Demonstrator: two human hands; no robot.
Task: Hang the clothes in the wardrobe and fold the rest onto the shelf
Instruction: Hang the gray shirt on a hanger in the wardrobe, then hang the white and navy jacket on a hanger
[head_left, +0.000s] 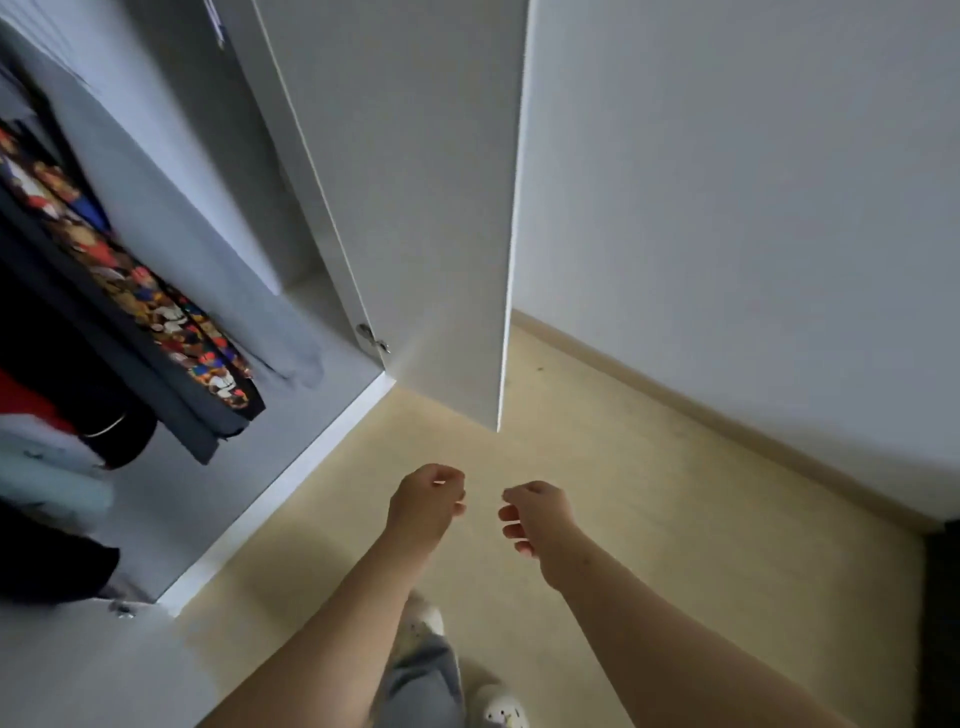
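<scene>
The white wardrobe (291, 467) stands open on my left. Inside hang a pale grey garment (218, 291), a dark garment with a colourful cartoon print (156, 312), black clothes (62, 374) and a light blue piece (47, 483). My left hand (428, 501) and my right hand (535, 514) hover side by side over the beige floor, in front of the wardrobe's bottom corner. Both are loosely curled, hold nothing and touch no clothing.
The wardrobe's right door (431, 208) swings out towards me, its lower corner just beyond my hands. A white wall (753, 208) with a skirting board runs along the right. My feet in light shoes (498, 706) are below. A dark object (943, 597) sits at the right edge.
</scene>
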